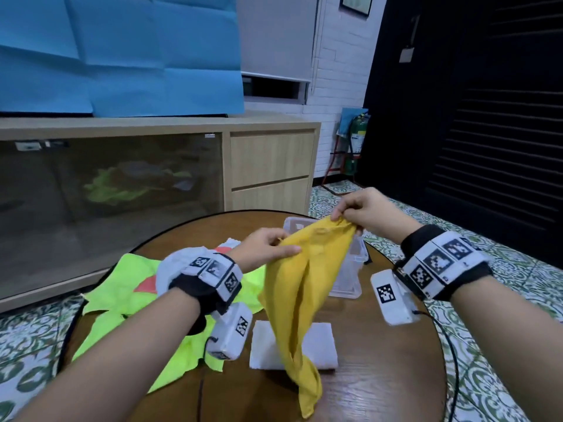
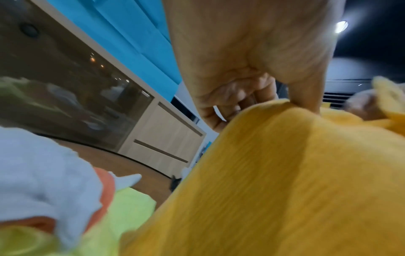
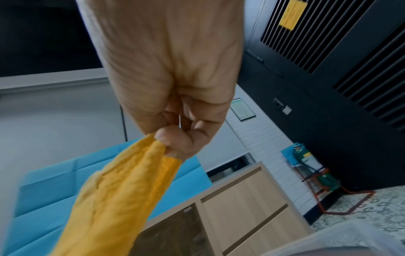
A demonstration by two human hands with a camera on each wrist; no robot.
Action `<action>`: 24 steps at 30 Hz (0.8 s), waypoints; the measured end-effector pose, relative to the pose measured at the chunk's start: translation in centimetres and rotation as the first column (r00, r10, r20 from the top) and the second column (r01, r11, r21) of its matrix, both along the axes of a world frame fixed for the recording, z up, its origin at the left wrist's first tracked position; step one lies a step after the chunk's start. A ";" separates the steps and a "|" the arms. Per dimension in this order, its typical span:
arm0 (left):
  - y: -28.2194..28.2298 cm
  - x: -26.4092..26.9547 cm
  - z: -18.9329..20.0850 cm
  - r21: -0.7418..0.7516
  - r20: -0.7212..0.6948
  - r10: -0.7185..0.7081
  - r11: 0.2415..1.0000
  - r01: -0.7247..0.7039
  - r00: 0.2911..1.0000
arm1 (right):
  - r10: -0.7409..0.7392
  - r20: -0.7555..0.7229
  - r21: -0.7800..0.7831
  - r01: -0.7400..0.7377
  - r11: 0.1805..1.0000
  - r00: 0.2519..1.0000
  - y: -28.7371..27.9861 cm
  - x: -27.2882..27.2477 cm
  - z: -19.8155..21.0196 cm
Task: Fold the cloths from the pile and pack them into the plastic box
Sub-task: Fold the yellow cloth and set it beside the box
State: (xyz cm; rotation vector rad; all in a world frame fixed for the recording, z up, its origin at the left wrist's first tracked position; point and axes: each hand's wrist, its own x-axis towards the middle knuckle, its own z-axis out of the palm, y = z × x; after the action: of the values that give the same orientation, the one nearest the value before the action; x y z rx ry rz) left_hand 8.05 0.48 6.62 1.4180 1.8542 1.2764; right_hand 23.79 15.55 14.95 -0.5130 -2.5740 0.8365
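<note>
A yellow cloth (image 1: 301, 287) hangs in the air over the round wooden table (image 1: 380, 360), its lower end drooping to the tabletop. My left hand (image 1: 271, 243) pinches its upper edge on the left, my right hand (image 1: 353, 214) pinches a bunched corner higher on the right. The wrist views show the same yellow cloth (image 2: 285, 173) (image 3: 122, 190) held by my left hand (image 2: 285, 104) and between thumb and fingers of my right hand (image 3: 171, 138). A folded white cloth (image 1: 320, 345) lies flat under the hanging end. The clear plastic box (image 1: 350, 269) stands behind the cloth, partly hidden.
The pile at the table's left holds a neon green cloth (image 1: 122, 293), a white cloth (image 1: 167, 266) and an orange one (image 1: 146, 283). A wooden cabinet (image 1: 268, 166) with a dark glass front stands beyond the table. Tiled floor lies all round.
</note>
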 end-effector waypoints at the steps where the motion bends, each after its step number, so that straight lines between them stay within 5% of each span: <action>1: -0.9 -0.9 -0.2 -0.022 -0.027 0.040 0.999 -0.040 0.999 | -0.030 -0.027 0.000 0.030 1.000 0.999 0.4 0.4 0.0; 6: -4.1 -4.1 -0.4 -0.130 -0.204 0.121 0.980 -0.149 0.971 | -0.132 -0.071 -0.012 0.132 0.991 0.989 2.0 1.2 -0.4; 12: -5.8 -5.6 0.4 0.065 -0.415 0.378 0.920 -0.387 0.828 | -0.195 0.011 0.163 0.191 0.968 0.981 2.3 0.4 -1.3; 16: -6.5 -5.2 1.7 0.222 -0.706 0.460 0.866 -0.447 0.539 | -0.277 0.012 0.272 0.264 0.925 0.961 2.8 -0.3 -1.5; 18: -6.5 -5.2 2.3 0.227 -0.742 0.470 0.847 -0.480 0.478 | -0.303 -0.032 0.270 0.300 0.915 0.953 3.1 -0.4 -1.6; 24: -5.9 -5.5 2.5 0.069 -0.562 0.418 0.883 -0.464 0.714 | -0.296 0.044 0.261 0.275 0.925 0.954 2.7 -0.3 -1.6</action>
State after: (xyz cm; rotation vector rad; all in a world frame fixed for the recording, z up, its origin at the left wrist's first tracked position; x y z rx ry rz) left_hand 2.57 -5.41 9.12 1.4636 2.7541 1.0180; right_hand 23.46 18.30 13.30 -0.8324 -2.5427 0.3885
